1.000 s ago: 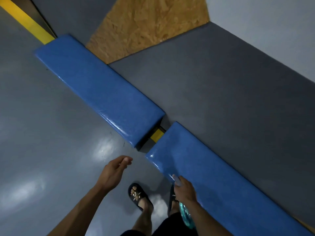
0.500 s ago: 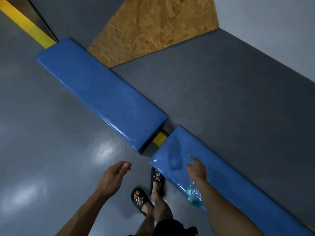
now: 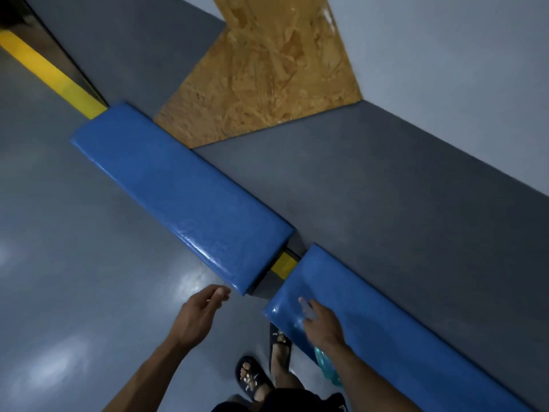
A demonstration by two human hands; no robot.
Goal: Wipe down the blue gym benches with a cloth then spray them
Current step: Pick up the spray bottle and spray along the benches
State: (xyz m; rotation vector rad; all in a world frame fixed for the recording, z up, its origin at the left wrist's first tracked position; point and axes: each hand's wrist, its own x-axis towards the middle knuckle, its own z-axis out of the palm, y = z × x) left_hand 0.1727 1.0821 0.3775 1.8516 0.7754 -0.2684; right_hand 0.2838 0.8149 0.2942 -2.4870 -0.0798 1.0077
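Grey floor [image 3: 74, 263] runs under two blue benches set end to end along a grey wall [image 3: 386, 203], with a yellow strip [image 3: 284, 262] showing in the gap between them. Right-hand fingers [image 3: 306, 306] curl round a clear bottle [image 3: 326, 367]: its nozzle end blurs above the near bench [image 3: 401, 322], and its teal-tinted body hangs below the wrist. The right hand [image 3: 322, 324] is over that bench's left end. The left hand [image 3: 197, 316] holds nothing, fingers loosely curled, above the floor just beside the far bench [image 3: 178, 197] corner. Two sandalled feet [image 3: 252, 379] stand below. Chipboard [image 3: 267, 69] lies beyond the far bench.
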